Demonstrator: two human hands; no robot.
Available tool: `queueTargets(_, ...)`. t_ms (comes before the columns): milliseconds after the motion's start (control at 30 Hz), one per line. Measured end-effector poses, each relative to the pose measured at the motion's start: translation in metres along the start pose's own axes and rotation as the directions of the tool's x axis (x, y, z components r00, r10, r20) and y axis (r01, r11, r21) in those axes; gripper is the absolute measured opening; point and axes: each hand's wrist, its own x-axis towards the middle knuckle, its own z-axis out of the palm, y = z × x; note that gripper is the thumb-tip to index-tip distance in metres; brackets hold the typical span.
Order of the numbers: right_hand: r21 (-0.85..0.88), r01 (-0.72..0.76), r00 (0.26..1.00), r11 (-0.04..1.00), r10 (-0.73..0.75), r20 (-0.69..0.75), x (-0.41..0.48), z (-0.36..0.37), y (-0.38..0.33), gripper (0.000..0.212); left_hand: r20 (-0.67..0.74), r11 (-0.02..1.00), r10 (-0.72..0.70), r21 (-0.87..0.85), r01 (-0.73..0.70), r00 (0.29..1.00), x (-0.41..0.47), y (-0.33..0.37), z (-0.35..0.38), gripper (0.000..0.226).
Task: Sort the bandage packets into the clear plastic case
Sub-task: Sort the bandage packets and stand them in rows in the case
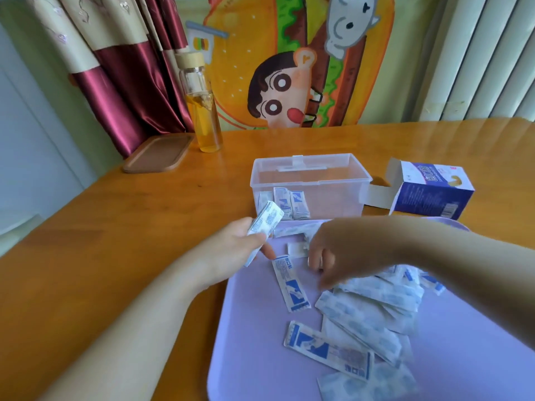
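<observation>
A clear plastic case stands open on the wooden table, with a few bandage packets upright in its left end. My left hand grips a small stack of packets just in front of the case. My right hand hovers with curled fingers over the lilac tray; whether it pinches a packet is unclear. Several loose blue-and-white packets lie in a pile on the tray, and a single packet lies apart between my hands.
An opened blue and white bandage box sits right of the case. A glass bottle of yellow liquid and a brown tray stand at the back left. A curtain and a cartoon cloth hang behind.
</observation>
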Motion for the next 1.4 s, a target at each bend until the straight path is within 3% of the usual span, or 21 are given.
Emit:
queueTargets(100,-0.186,-0.006,0.999,0.983,0.015,0.045,-0.002,0.019,-0.016,0.036,-0.026,0.988,-0.051,-0.149,0.046,0.998,-0.007,-0.005,0.01,0.028)
queueTargets(200,-0.203,-0.008,0.995,0.979,0.028,0.097,0.003,0.024,-0.018,0.047,-0.028,0.907,-0.119,-0.41,0.097,0.993,-0.014,-0.003,0.018,0.026)
queueTargets(267,-0.136,-0.008,0.993,0.991,0.024,0.113,0.005,0.024,-0.013,0.043,-0.024,0.837,-0.145,-0.536,0.11,0.989,-0.017,-0.001,0.02,0.025)
queueTargets(400,-0.04,0.02,0.995,0.999,-0.016,0.096,0.003,0.023,-0.003,0.022,-0.03,0.797,-0.152,-0.595,0.104,0.988,-0.026,0.001,0.02,0.029)
queueTargets(467,0.063,0.018,0.999,0.998,-0.02,0.032,-0.003,0.016,0.003,0.015,-0.053,0.764,-0.158,-0.639,0.088,0.986,-0.03,0.0,0.022,0.024)
queueTargets(567,0.297,0.018,0.994,0.955,0.015,-0.111,-0.01,0.004,0.013,0.018,-0.049,0.621,-0.209,-0.778,0.094,0.977,-0.037,-0.003,0.029,0.02)
queueTargets(633,0.493,0.05,0.985,0.868,0.039,-0.169,-0.009,-0.002,0.014,0.016,-0.009,0.532,-0.238,-0.838,0.123,0.971,-0.041,-0.004,0.035,0.019)
queueTargets(733,0.689,0.094,0.982,0.719,0.046,-0.181,-0.003,-0.003,0.007,0.011,0.02,0.481,-0.254,-0.865,0.144,0.967,-0.047,-0.004,0.04,0.018)
queueTargets(833,0.779,0.126,0.984,0.615,0.023,-0.178,0.005,0.003,-0.007,0.007,0.079,0.466,-0.202,-0.869,0.167,0.976,-0.054,-0.001,0.042,0.039)
queueTargets(900,0.738,0.141,0.973,0.659,0.044,-0.225,0.009,0.008,-0.017,0.006,0.127,0.474,-0.135,-0.863,0.177,0.983,-0.059,0.001,0.044,0.051)
queueTargets(1033,0.69,0.197,0.938,0.696,0.072,-0.34,0.011,0.016,-0.025,0.009,0.121,0.522,-0.124,-0.836,0.168,0.985,-0.063,-0.002,0.048,0.027)
queueTargets(1133,0.721,0.221,0.925,0.657,0.093,-0.369,0.006,0.014,-0.023,0.017,0.112,0.437,-0.169,-0.882,0.176,0.979,-0.063,-0.003,0.049,0.02)
queueTargets(1167,0.69,0.202,0.921,0.695,0.104,-0.375,0.003,0.013,-0.021,0.02,0.108,0.405,-0.182,-0.898,0.175,0.977,-0.063,-0.002,0.049,0.02)
queueTargets(1200,0.599,0.152,0.92,0.786,0.108,-0.376,-0.001,0.012,-0.018,0.023,0.105,0.373,-0.196,-0.911,0.173,0.975,-0.063,-0.002,0.048,0.02)
queueTargets(1267,0.246,-0.002,0.95,0.969,0.079,-0.303,-0.009,0.014,-0.013,0.029,0.108,0.312,-0.209,-0.934,0.171,0.972,-0.062,-0.002,0.046,0.019)
queueTargets(1333,-0.039,-0.062,0.99,0.997,0.057,-0.126,-0.015,0.023,-0.014,0.036,0.127,0.273,-0.211,-0.944,0.184,0.969,-0.062,-0.003,0.045,0.018)
queueTargets(1400,-0.081,-0.064,0.998,0.995,0.063,-0.022,-0.017,0.032,-0.016,0.038,0.135,0.258,-0.211,-0.948,0.188,0.968,-0.061,-0.002,0.043,0.018)
